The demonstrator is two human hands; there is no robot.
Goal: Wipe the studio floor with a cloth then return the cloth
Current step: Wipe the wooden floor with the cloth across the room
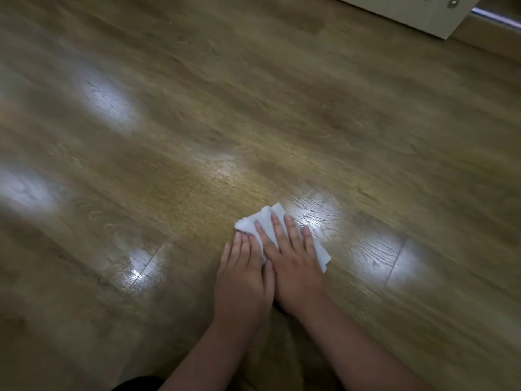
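White cloth (275, 225) flat on the wood floor (253, 108), lower centre-right. Long axis runs diagonally, upper-left corner to lower-right corner. Both hands flat on it, side by side and touching: left hand (244, 277) covers the near-left edge, right hand (294, 263) the middle. Fingers straight, pressing down, pointing away. Pale cabinet base (408, 12) top right.

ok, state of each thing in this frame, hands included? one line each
cloth: white, crumpled, flat on the floor, pinned under both hands
left hand: fingers straight, pressing the cloth's left part
right hand: fingers straight and spread, pressing on top of the cloth
floor: wood-look planks, glossy, showing light reflections
cabinet: pale, at the top right edge, only its lower corner in view
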